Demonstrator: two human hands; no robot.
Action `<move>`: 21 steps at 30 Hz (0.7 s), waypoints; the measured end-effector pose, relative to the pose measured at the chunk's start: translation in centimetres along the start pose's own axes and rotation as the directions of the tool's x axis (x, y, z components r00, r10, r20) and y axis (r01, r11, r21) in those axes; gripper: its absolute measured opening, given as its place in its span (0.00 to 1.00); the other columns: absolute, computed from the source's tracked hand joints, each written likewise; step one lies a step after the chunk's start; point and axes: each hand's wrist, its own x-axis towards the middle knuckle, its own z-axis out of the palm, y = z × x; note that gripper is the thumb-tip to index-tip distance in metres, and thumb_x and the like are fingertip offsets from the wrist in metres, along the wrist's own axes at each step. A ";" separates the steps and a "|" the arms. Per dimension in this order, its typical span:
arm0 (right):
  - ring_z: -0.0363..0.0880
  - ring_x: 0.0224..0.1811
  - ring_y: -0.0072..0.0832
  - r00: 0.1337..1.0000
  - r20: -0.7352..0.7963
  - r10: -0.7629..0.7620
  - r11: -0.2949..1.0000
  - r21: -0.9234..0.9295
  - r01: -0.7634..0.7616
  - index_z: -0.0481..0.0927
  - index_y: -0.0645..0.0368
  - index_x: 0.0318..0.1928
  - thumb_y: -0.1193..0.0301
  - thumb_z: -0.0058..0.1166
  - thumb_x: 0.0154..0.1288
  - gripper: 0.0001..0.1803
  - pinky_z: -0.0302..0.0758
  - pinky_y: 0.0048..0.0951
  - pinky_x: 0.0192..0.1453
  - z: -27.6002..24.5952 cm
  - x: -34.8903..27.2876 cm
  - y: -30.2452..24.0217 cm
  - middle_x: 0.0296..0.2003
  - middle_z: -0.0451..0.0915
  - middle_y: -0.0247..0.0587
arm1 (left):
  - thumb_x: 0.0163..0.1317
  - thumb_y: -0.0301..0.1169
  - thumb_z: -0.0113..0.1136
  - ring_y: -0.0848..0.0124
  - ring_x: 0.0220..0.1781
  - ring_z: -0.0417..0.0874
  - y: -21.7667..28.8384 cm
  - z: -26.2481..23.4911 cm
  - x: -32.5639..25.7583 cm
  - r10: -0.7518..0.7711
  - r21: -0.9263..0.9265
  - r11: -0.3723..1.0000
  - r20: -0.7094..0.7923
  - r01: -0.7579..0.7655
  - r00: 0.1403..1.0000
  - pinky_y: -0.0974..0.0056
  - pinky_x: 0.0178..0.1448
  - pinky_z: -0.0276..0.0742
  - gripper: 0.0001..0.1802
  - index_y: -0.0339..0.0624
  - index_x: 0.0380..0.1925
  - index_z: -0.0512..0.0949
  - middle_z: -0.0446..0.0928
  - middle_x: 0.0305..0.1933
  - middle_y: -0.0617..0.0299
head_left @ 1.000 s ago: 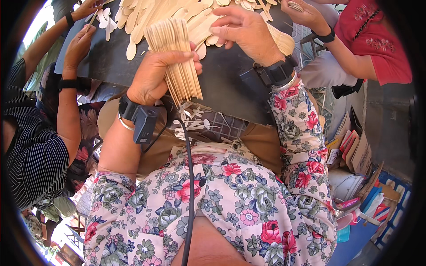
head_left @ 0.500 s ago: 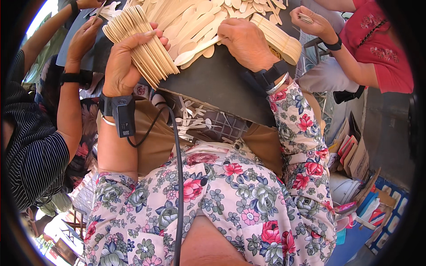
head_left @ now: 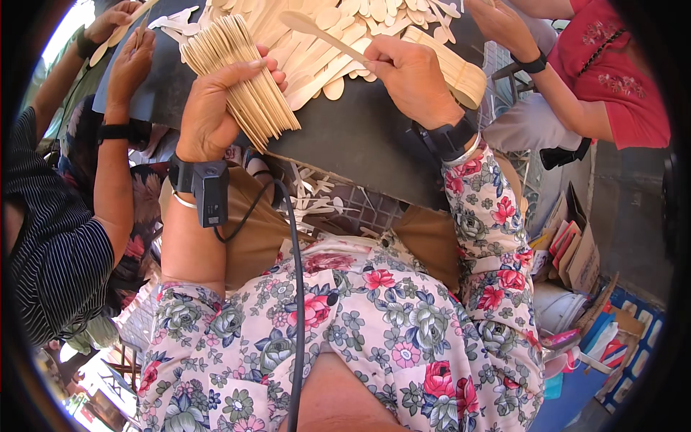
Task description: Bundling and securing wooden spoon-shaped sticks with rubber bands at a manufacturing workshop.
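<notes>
Far out beyond the left hand [head_left: 212, 115], a co-worker's hands [head_left: 129, 61] in a striped top, fingering a wooden spoon [head_left: 119, 36] at the edge of the dark desk [head_left: 345, 137]. Left hand clamped around a thick bundle of flat wooden sticks [head_left: 241, 79], thumb across the front, fingers wrapped behind; bundle fanned slightly, lower ends jutting past the palm toward the body. Black wrist device [head_left: 209, 189] strapped just below that hand, cable [head_left: 291, 288] trailing down over the floral sleeve. Loose pile of pale wooden spoons [head_left: 338, 29] spread on the desk above and between both hands. Right hand [head_left: 410, 75] closed on a single wooden spoon [head_left: 324, 36], bowl end pointing up-left toward the bundle (held well clear of it). Just right of that hand, a second stack of sticks [head_left: 453, 68] lying on the desk, touching the knuckles or nearly so; cannot tell which. Black watch [head_left: 446, 138] on the right wrist. Farther right, another person's hand [head_left: 504, 25], red sleeve behind it.
</notes>
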 end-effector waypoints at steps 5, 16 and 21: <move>0.81 0.32 0.21 0.940 0.257 0.224 0.772 0.542 -0.332 0.77 0.65 0.39 0.75 0.52 0.67 0.05 0.77 0.20 0.36 0.0 -0.5 -1.2 0.28 0.80 0.36 | 0.60 0.20 0.59 0.56 0.44 0.85 -1.2 1.3 -0.1 -0.010 0.007 1.000 -0.053 0.010 0.999 0.55 0.53 0.83 0.19 0.27 0.51 0.72 0.80 0.42 0.49; 0.82 0.27 0.40 0.989 0.133 0.062 0.865 0.488 -0.120 0.75 0.64 0.39 0.76 0.49 0.64 0.05 0.77 0.33 0.32 1.6 -1.6 -3.9 0.25 0.80 0.47 | 0.64 0.22 0.55 0.60 0.46 0.85 -2.4 4.2 0.9 -0.006 -0.033 0.999 -0.037 0.004 0.999 0.58 0.52 0.84 0.14 0.25 0.48 0.75 0.81 0.45 0.48; 0.78 0.34 0.57 0.992 0.017 -0.123 0.955 0.272 0.114 0.70 0.66 0.42 0.82 0.47 0.57 0.11 0.76 0.46 0.37 1.9 -2.0 -4.7 0.27 0.78 0.57 | 0.65 0.24 0.55 0.61 0.45 0.85 -2.8 4.2 1.4 -0.042 -0.023 0.999 -0.066 0.040 0.997 0.60 0.51 0.84 0.14 0.25 0.47 0.76 0.82 0.43 0.48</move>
